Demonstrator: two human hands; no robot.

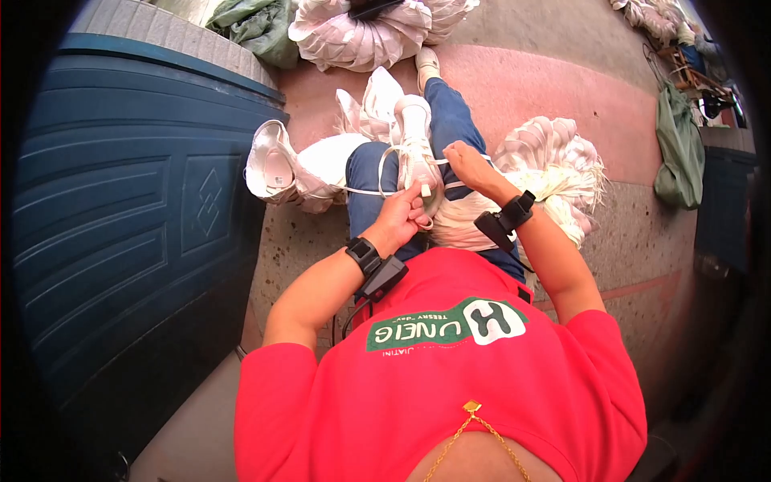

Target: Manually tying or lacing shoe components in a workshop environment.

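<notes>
1. A white shoe (415, 149) rests on the person's lap, over the blue jeans (450, 120), with its toe pointing away from the body.
2. The left hand (401, 217) is closed around the near end of the shoe, thumb up against it, fingers curled under.
3. The right hand (468, 165) sits just beside the shoe on its right side, fingers bent and pinched in on a thin white lace (365, 191) (the exact grip is too small to see clearly).
4. The lace runs leftward from the shoe toward a second white shoe (269, 165) lying on the floor with its opening facing up.
5. Both wrists carry black bands with small black boxes.
6. A heap of pale shoe parts (554, 173) lies on the floor just right of the lap, partly hidden by the right forearm.
7. Another pale pile (361, 36) lies beyond the feet, next to a green bag (257, 28).
8. A large blue panelled door (120, 209) fills the left side.
9. A second green bag (679, 149) hangs at the far right.
</notes>
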